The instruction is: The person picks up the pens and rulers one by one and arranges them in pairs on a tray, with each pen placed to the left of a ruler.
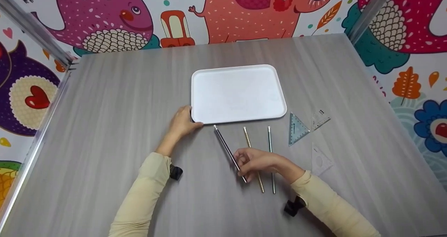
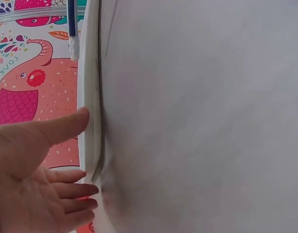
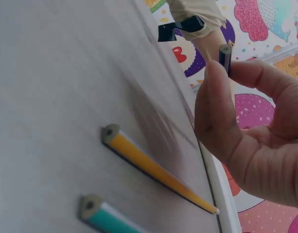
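Observation:
A white tray (image 1: 239, 93) lies flat on the table. My left hand (image 1: 183, 121) rests at its near left corner, thumb along the front edge and fingers by the left side. The left wrist view shows those fingers fairly straight against the rim. Between thumb and fingers, my right hand (image 1: 256, 160) pinches a dark blue pencil (image 1: 225, 146) near its lower end. It is raised and slants toward the tray's front edge, with a white tip at the far end. Below that hand lie a yellow pencil (image 3: 158, 172) and a teal pencil (image 3: 107, 218).
Right of the pencils are a bluish set square (image 1: 297, 129) and two clear set squares, one farther back (image 1: 319, 120) and one nearer (image 1: 320, 160). A wall with cartoon animals borders the grey table (image 1: 122, 90). Each forearm carries a black wrist mount.

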`<state>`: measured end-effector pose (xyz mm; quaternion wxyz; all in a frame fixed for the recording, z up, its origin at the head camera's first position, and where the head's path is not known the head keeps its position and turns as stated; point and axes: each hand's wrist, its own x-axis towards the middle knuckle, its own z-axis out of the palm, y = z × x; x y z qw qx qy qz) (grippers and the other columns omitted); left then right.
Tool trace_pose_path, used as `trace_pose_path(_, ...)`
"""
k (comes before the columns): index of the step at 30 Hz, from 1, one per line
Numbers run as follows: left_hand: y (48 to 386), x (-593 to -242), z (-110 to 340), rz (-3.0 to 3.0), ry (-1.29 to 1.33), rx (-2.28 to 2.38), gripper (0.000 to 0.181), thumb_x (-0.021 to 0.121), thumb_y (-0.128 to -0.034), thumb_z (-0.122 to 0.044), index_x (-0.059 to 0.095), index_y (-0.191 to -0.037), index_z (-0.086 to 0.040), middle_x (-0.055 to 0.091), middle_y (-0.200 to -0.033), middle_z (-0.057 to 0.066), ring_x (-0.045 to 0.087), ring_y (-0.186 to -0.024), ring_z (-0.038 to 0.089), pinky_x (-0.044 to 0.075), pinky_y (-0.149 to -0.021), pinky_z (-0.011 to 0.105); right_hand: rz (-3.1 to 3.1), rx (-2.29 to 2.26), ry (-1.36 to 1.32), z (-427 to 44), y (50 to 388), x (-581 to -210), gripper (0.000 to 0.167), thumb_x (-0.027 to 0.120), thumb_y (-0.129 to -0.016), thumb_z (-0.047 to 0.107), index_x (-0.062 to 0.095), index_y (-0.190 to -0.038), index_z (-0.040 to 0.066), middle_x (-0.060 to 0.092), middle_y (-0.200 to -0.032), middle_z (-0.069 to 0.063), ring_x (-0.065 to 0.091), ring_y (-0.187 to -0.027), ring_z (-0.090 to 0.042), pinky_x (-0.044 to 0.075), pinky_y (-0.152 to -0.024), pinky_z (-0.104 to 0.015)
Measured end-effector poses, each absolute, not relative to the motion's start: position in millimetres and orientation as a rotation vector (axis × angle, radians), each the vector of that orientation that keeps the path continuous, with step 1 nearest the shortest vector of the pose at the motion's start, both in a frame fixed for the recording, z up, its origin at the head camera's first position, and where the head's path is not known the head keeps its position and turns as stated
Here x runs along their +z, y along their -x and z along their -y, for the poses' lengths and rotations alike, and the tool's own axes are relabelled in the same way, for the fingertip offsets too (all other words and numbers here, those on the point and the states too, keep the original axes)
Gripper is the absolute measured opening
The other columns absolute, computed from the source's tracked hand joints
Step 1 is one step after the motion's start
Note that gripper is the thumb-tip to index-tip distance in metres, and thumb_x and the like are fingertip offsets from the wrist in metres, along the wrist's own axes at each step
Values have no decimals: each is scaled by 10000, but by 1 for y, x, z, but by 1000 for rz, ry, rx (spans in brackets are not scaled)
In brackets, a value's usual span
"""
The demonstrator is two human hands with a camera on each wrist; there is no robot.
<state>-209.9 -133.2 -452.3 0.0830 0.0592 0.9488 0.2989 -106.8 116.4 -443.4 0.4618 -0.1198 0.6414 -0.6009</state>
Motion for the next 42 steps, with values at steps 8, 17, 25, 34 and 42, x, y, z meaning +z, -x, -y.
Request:
trace_pose_path(8,210,-450,130,-2838,-118,870,605,734,-748,-192,480,-1226,76,509,-1224,243,460,-1150,358,365,-975,431,-1639,-1515,265,-108,121,-438,322,549,-731,-87,395,-997,9,447,-673,0,536,-535,-105,502,-486,-205)
trace_pose_path(17,210,-450,131,-2829,-108,890,632,738,-742,-197,468,-1245,75,493,-1244,253,445,-1166,369,351,-989,436,-1687,-1552,199,-101,134,-433,335,561,-743,-95,384,-1000,24,472,-670,1,523,-553,-89,508,-491,-204)
trace_pose_path(25,211,-450,133,-2807,-63,925,648,742,-737,-190,458,-1259,67,476,-1269,246,435,-1178,364,342,-1000,431,-1740,-1534,198,-95,146,-431,332,559,-739,-93,383,-1004,4,478,-661,-9,522,-526,-85,501,-480,-196)
trace_pose_path(34,212,-452,130,-2797,-65,935,690,743,-738,-187,422,-1284,87,465,-1281,256,422,-1192,375,336,-1007,431,-1748,-1514,160,-91,154,-428,347,558,-748,-91,383,-1032,6,488,-679,-22,523,-514,-95,487,-488,-201)
trace_pose_path(42,211,-452,131,-2809,-82,956,666,757,-718,-174,454,-1248,93,493,-1243,261,449,-1159,382,350,-993,434,-1783,-1517,151,-83,162,-429,362,551,-760,-105,387,-1078,-51,511,-690,-25,530,-503,-97,491,-489,-201)
